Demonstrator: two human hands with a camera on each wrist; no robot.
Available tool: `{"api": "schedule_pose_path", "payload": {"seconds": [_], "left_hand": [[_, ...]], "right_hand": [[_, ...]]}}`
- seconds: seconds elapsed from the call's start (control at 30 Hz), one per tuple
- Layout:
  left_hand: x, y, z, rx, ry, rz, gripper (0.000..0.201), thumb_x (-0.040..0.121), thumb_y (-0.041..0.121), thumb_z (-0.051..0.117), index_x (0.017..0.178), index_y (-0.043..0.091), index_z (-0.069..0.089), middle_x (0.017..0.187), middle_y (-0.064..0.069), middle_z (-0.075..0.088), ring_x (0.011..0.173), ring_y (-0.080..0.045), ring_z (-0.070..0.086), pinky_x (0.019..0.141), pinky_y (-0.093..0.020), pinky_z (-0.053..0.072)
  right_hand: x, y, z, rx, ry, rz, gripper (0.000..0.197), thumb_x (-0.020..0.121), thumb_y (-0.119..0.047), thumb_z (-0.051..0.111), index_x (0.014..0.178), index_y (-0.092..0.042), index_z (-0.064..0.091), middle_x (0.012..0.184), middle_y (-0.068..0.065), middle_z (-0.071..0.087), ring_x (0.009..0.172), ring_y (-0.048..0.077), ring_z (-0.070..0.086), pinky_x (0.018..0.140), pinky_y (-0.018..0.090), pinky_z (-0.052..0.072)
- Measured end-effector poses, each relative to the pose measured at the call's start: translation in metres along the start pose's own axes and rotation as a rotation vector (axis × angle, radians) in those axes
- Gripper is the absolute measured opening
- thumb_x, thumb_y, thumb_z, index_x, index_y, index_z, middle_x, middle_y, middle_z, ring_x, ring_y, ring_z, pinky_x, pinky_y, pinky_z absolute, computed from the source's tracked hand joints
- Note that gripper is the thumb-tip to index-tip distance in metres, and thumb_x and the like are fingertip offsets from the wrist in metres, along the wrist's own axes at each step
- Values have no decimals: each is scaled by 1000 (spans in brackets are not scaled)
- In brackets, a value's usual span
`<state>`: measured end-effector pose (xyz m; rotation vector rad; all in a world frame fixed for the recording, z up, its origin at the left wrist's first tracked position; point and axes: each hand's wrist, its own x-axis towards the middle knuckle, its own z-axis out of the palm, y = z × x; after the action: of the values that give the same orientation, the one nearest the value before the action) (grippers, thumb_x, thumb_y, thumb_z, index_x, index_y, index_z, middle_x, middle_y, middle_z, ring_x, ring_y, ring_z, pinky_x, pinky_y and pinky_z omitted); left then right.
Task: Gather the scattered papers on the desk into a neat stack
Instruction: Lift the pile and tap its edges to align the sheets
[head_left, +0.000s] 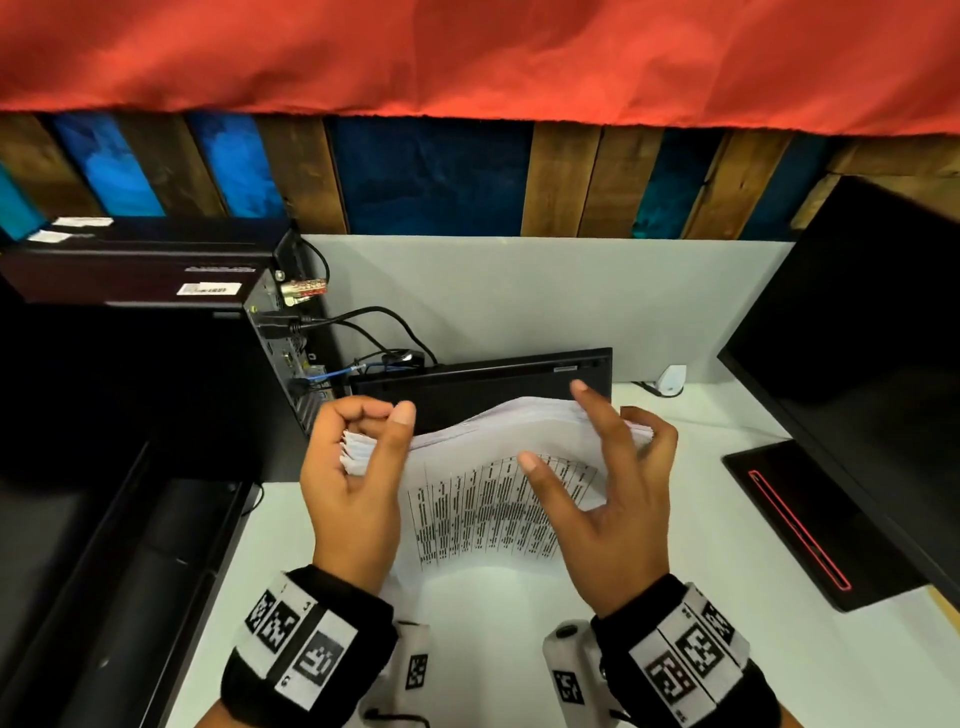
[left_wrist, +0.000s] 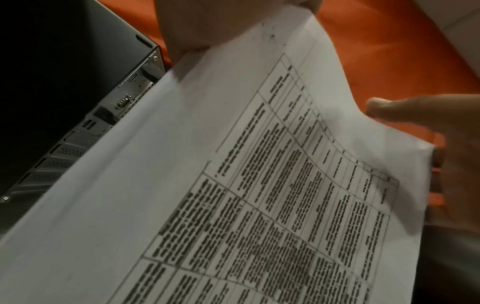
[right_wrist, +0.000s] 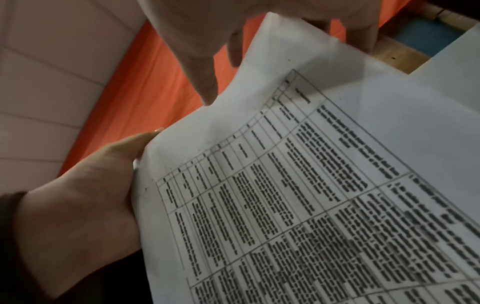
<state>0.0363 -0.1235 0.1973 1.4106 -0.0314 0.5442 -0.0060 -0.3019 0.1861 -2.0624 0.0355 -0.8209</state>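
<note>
A stack of white papers (head_left: 483, 499) with a printed table on the front sheet stands on edge on the white desk (head_left: 675, 649) and bows toward me. My left hand (head_left: 374, 431) grips its fanned left edge, thumb on the front sheet. My right hand (head_left: 582, 441) holds the right side: thumb on the front, index finger over the top edge, the other fingers curled round the right edge. The left wrist view shows the printed sheet (left_wrist: 233, 185) up close, and so does the right wrist view (right_wrist: 311, 185).
A black keyboard (head_left: 483, 384) stands on edge just behind the papers. A black computer case (head_left: 156, 364) with cables (head_left: 374, 332) is at the left. A dark monitor (head_left: 857, 338) and its base (head_left: 810, 519) are at the right. A small white object (head_left: 672, 379) lies at the back.
</note>
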Motion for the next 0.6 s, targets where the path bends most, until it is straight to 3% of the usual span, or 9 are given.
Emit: {"api": "schedule_pose_path", "payload": {"seconds": [0.1,0.17,0.2,0.3,0.37,0.43,0.5,0.53,0.6], "left_hand": [[1,-4,-3,-42,20,-15,17,85,24,64,89,9,57,72,5,59,66,-8,56,64,-18,47],[-1,-3,-2,-62,-34,2,26,82,30,64,90,6,57,72,-9,60,66,-17,56,64,-26,48],[-3,-3,-1,-57,-63,13,33,80,33,65,92,4,56,71,-9,60,65,-17,56,62,-25,48],[1,-6,-6,-83,-106,-18,43,67,39,74,95,11,57,71,8,62,63,-3,58,61,-16,50],[7,-14,-16,-101,-226,-83,56,53,36,84,99,18,57,73,7,65,66,-5,62,63,-17,53],[12,-25,-26,-17,-372,-180,69,43,26,88,106,21,60,83,2,69,76,-10,68,68,-20,56],[14,-38,-34,73,-478,-322,72,43,16,92,109,19,64,99,-4,73,92,-16,71,76,-25,58],[13,-44,-37,74,-519,-398,70,44,12,94,108,18,67,103,-6,75,97,-19,71,80,-28,59],[9,-55,-41,79,-523,-481,65,43,20,93,104,16,70,101,-3,77,98,-19,72,81,-26,58]], "right_hand": [[2,1,-1,20,35,61,56,76,-41,74,127,-33,54,116,2,38,104,-15,43,82,-5,36],[2,0,-1,31,29,45,56,74,-41,76,125,-31,55,114,-1,37,104,-16,44,80,-4,38],[0,-2,0,24,11,18,56,73,-41,77,124,-31,56,114,-2,36,105,-15,44,81,-4,38],[-1,3,1,13,47,29,54,72,-37,79,121,-30,56,112,-1,40,104,-16,44,83,-3,37],[1,7,-3,70,90,66,51,74,-35,77,117,-31,50,111,0,47,104,-13,47,85,4,41],[2,6,-6,180,64,99,52,75,-30,76,114,-41,44,110,-3,51,104,0,55,87,21,49],[3,9,-6,323,32,195,72,67,-20,84,118,-46,40,107,-7,53,97,9,61,85,23,53],[5,14,-8,403,8,264,83,62,-12,88,123,-42,40,105,-7,55,94,9,63,83,21,54],[10,30,-13,533,-139,419,90,54,-2,89,130,-26,47,104,-2,64,91,9,68,80,21,56]]}}
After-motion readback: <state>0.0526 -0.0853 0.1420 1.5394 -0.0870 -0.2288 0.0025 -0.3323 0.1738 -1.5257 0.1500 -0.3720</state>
